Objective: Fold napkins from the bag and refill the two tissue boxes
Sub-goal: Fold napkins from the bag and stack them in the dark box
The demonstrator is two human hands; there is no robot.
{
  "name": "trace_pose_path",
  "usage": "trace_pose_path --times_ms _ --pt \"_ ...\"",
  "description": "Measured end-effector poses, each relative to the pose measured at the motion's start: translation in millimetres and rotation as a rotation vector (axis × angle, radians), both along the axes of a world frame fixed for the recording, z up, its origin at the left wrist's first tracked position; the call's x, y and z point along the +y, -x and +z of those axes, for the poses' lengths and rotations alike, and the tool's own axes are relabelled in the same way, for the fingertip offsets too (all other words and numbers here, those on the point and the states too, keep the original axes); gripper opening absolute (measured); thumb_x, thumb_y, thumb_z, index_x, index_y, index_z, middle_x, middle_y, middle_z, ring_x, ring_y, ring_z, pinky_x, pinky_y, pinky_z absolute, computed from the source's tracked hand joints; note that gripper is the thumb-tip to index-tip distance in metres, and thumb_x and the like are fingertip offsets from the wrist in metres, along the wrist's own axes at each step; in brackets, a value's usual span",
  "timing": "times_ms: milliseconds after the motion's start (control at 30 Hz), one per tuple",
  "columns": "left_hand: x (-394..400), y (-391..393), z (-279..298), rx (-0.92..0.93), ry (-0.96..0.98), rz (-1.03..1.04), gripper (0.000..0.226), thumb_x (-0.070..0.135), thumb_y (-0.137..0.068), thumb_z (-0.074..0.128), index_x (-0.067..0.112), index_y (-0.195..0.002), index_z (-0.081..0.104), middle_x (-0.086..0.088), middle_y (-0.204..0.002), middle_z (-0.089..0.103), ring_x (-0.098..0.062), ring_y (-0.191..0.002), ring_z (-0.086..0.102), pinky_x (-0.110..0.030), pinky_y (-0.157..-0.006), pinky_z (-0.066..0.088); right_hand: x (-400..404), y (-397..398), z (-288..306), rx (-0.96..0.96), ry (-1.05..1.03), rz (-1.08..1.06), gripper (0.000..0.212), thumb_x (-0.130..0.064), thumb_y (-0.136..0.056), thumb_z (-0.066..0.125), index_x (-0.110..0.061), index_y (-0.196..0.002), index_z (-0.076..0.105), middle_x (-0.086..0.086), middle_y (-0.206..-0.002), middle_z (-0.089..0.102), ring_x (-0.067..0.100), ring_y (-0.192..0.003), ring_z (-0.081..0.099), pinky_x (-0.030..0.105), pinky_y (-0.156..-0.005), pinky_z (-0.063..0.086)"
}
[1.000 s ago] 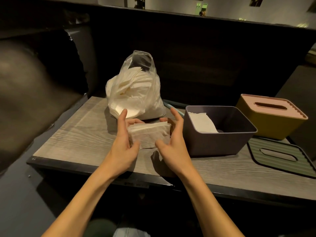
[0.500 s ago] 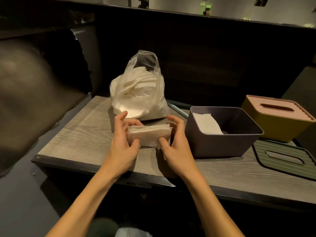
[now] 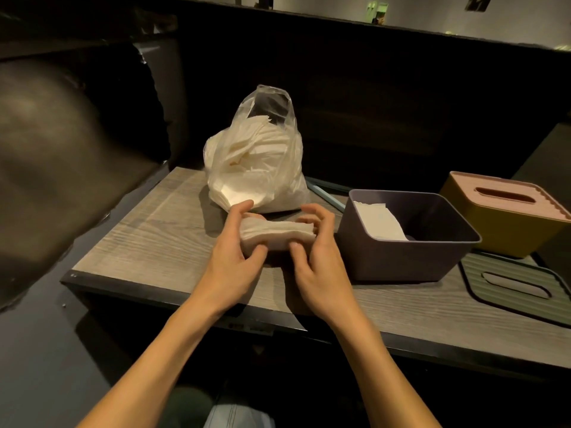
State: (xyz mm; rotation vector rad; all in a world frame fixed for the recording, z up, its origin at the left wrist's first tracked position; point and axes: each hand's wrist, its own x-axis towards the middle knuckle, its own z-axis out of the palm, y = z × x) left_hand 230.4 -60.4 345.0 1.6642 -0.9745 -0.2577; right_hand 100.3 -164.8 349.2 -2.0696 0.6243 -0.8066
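Here, a folded napkin stack (image 3: 278, 234) is gripped by left hand (image 3: 234, 261) and right hand (image 3: 318, 264); napkins, apparently few, are contained in the purple box (image 3: 404, 261) and, bulkier, the plastic bag (image 3: 256, 162).

Grey wood-grain table (image 3: 160, 230) with a dark edge, dark padded seat (image 3: 61, 143) at left, dark partition (image 3: 386, 103) behind, pale wall (image 3: 509, 23) beyond it, a thin pale-blue strip (image 3: 327, 197) lying on the table
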Motion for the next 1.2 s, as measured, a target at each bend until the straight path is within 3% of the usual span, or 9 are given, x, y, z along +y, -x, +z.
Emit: trace_pose_path --times_ms 67,167,333,433,567,767,1000,1100,1200 --pt "-1.7 -1.2 -1.5 0.006 -0.055 -0.024 0.073 -0.001 -0.094 0.064 0.034 -0.147 0.030 0.012 -0.119 0.059 0.003 -0.109 0.059 -0.006 -0.088 0.044 -0.6 -2.4 -2.0 0.068 0.017 0.004 0.060 -0.011 -0.101 0.055 -0.044 -0.141 0.024 -0.016 -0.123 0.055 0.013 -0.120 0.057 0.047 -0.108 0.045" --pt "-3.3 3.2 0.9 -0.017 -0.069 -0.015 0.072 0.005 -0.095 0.065 0.031 -0.152 0.031 0.019 -0.117 0.056 0.013 -0.110 0.054 -0.003 -0.089 0.041 -2.4 -3.1 -5.5 0.046 -0.044 -0.034 0.056 -0.012 -0.104 0.052 -0.044 -0.142 0.026 0.000 -0.132 0.058 0.019 -0.126 0.056 0.050 -0.109 0.047" --pt "0.9 1.0 4.2 0.077 -0.012 0.059 0.068 0.016 -0.098 0.067 0.032 -0.154 0.033 0.026 -0.119 0.056 0.013 -0.112 0.057 -0.014 -0.098 0.046 -5.5 0.7 -0.3 -0.070 -0.065 -0.064 0.040 -0.015 -0.104 0.056 -0.030 -0.139 0.045 -0.010 -0.124 0.064 0.008 -0.116 0.063 0.038 -0.101 0.054" --pt "0.8 3.3 6.8 0.073 -0.071 0.035 0.074 0.017 -0.093 0.075 0.032 -0.152 0.033 0.027 -0.114 0.056 0.028 -0.101 0.053 -0.001 -0.088 0.044 -5.9 0.7 1.4 -0.047 -0.036 -0.094 0.032 -0.014 -0.103 0.060 -0.025 -0.132 0.056 -0.014 -0.116 0.067 0.001 -0.110 0.063 0.020 -0.095 0.051" --pt "2.6 0.3 10.2 0.134 -0.041 0.061 0.070 0.020 -0.089 0.079 0.023 -0.151 0.046 0.005 -0.132 0.065 -0.002 -0.119 0.062 -0.030 -0.108 0.051 -2.3 10.8 8.9 -0.072 0.000 -0.155 0.023 -0.012 -0.100 0.065 -0.025 -0.120 0.068 -0.024 -0.102 0.066 -0.015 -0.099 0.061 0.006 -0.082 0.047" --pt "9.2 11.4 41.6 0.191 0.043 -0.015 0.078 0.009 -0.090 0.076 0.017 -0.156 0.036 0.010 -0.108 0.072 -0.001 -0.103 0.072 -0.017 -0.083 0.057 7.2 37.3 50.9 -0.120 0.059 -0.087 0.032 -0.022 -0.102 0.065 -0.029 -0.133 0.060 -0.030 -0.107 0.060 -0.016 -0.105 0.059 0.018 -0.091 0.057" --pt "-18.8 29.2 87.2 0.078 0.041 -0.123 0.072 0.018 -0.091 0.075 0.025 -0.154 0.040 0.010 -0.116 0.070 -0.001 -0.109 0.069 -0.023 -0.092 0.058 -16.3 77.6 89.1 -0.122 0.167 -0.068 0.047 -0.022 -0.101 0.066 -0.037 -0.143 0.050 -0.024 -0.108 0.057 -0.013 -0.103 0.061 0.017 -0.073 0.060" --pt "-46.3 38.1 99.3 -0.016 0.024 -0.181 0.071 0.022 -0.091 0.076 0.026 -0.153 0.042 -0.002 -0.136 0.063 -0.013 -0.124 0.062 -0.040 -0.104 0.055 -35.2 97.7 100.2 -0.066 0.289 -0.161 0.052 -0.022 -0.102 0.065 -0.036 -0.147 0.045 -0.024 -0.103 0.055 -0.014 -0.096 0.060 0.010 -0.070 0.055" --pt "-76.4 48.2 112.2 -0.065 0.007 -0.219 0.070 0.020 -0.093 0.074 0.023 -0.155 0.040 -0.002 -0.137 0.060 -0.010 -0.123 0.059 -0.036 -0.105 0.054 -50.5 115.7 107.9 0.024 0.372 -0.216 0.048 -0.022 -0.102 0.064 -0.030 -0.147 0.047 -0.025 -0.105 0.052 -0.008 -0.091 0.061 0.008 -0.072 0.055"
